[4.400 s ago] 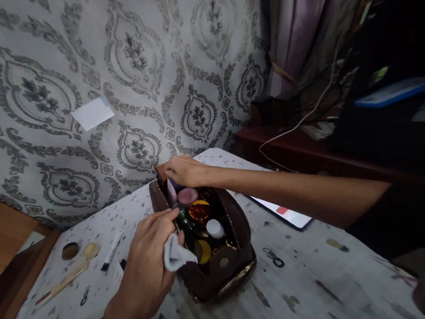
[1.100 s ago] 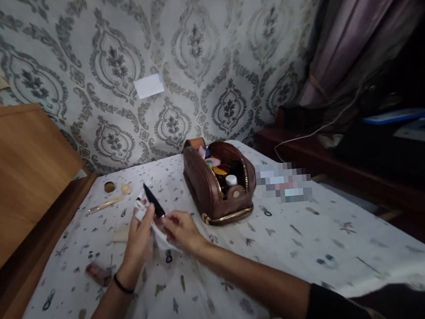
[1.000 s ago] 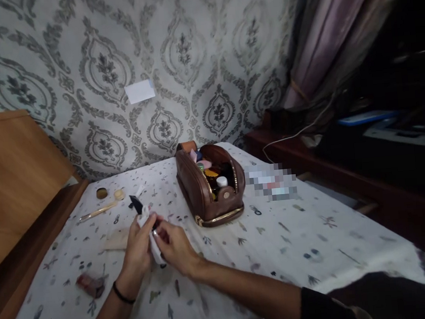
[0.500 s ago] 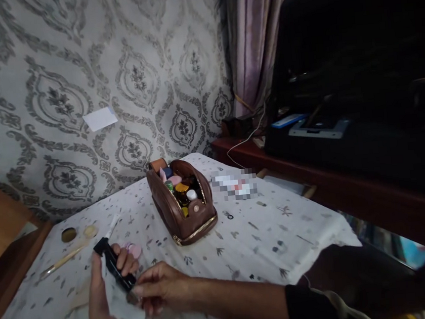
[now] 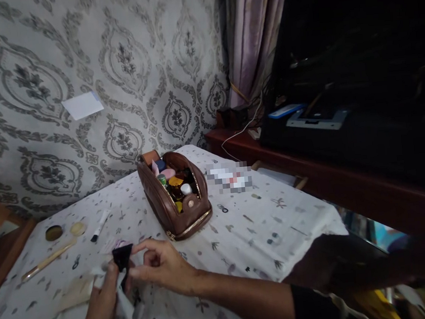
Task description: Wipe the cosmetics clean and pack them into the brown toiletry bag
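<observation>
My left hand (image 5: 102, 300) is closed around a black hair trimmer (image 5: 122, 257), whose wide head points up. A crumpled white cloth or wipe (image 5: 131, 310) hangs from the same hand, around the lower part of the trimmer. My right hand (image 5: 166, 269) has its thumb and index finger at the side of the trimmer's head, gripping it there. The trimmer's lower body is hidden by fingers and cloth. Just behind the hands lies a pink round item (image 5: 117, 243), partly covered. A beige flat piece (image 5: 75, 292) lies left of my left hand.
An open brown toiletry bag (image 5: 174, 197) holding bottles and jars stands mid-table. To the left lie a wooden-handled brush (image 5: 49, 259), a small tube (image 5: 100, 226), a dark round lid (image 5: 54, 233) and a pale disc (image 5: 77, 229). A large dark screen (image 5: 356, 57) stands right.
The trimmer has been turned, its head now nearer my right hand. My right fingers have moved from its lower end up to its head. The view has shifted slightly.
</observation>
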`<action>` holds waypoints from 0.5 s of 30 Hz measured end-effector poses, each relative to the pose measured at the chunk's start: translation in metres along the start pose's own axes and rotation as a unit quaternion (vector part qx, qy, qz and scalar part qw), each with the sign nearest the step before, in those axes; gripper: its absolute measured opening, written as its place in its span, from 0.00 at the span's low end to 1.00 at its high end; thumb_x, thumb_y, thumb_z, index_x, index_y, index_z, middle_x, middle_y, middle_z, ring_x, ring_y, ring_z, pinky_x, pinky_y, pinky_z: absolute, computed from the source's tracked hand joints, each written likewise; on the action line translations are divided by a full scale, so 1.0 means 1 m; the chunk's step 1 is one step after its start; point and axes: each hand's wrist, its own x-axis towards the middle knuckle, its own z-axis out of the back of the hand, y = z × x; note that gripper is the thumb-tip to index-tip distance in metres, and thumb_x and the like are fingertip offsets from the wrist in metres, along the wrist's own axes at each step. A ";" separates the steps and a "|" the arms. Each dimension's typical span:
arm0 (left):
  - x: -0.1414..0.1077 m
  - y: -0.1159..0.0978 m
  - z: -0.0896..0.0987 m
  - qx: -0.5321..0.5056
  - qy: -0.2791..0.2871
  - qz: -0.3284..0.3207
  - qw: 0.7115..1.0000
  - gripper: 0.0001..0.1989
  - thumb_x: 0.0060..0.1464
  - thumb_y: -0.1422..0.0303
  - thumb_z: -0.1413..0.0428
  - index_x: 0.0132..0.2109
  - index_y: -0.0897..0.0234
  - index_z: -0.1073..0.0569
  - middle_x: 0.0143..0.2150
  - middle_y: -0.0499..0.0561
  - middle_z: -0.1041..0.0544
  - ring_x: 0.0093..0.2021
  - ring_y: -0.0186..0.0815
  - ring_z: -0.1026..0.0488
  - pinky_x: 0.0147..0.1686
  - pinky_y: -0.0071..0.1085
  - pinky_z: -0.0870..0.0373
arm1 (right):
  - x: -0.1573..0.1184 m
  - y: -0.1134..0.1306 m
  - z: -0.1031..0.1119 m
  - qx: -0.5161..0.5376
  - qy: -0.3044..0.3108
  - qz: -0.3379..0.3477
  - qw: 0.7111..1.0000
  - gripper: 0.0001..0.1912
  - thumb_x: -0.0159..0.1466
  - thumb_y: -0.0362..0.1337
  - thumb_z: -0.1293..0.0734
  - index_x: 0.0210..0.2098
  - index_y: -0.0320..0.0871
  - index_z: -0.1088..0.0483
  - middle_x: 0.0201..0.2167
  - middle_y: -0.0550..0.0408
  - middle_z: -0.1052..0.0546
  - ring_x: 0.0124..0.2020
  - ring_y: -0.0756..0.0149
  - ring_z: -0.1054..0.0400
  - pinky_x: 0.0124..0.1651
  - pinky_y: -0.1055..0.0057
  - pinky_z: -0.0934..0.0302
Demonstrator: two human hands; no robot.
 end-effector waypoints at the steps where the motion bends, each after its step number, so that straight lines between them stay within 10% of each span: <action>1: 0.000 0.004 0.001 0.045 -0.026 -0.021 0.998 0.14 0.49 0.52 0.38 0.34 0.57 0.24 0.28 0.49 0.22 0.36 0.44 0.24 0.33 0.33 0.27 | 0.000 0.002 0.000 0.022 0.006 -0.003 1.000 0.33 0.50 0.59 0.24 0.45 0.42 0.25 0.17 0.69 0.37 0.19 0.77 0.46 0.24 0.77 0.53; 11: 0.000 0.000 -0.005 0.163 0.052 -0.207 0.963 0.12 0.54 0.57 0.41 0.35 0.61 0.21 0.35 0.53 0.18 0.39 0.46 0.22 0.45 0.38 0.27 | 0.002 0.002 -0.003 0.063 -0.004 -0.005 0.998 0.29 0.51 0.62 0.27 0.35 0.43 0.29 0.20 0.64 0.31 0.19 0.76 0.41 0.22 0.76 0.45; 15: -0.002 -0.019 -0.005 0.274 -0.019 -0.337 0.901 0.14 0.60 0.59 0.46 0.35 0.63 0.22 0.34 0.54 0.18 0.37 0.44 0.22 0.42 0.37 0.29 | 0.004 -0.004 0.001 0.068 -0.004 -0.052 0.996 0.31 0.55 0.61 0.29 0.45 0.44 0.32 0.22 0.63 0.28 0.18 0.74 0.36 0.20 0.76 0.44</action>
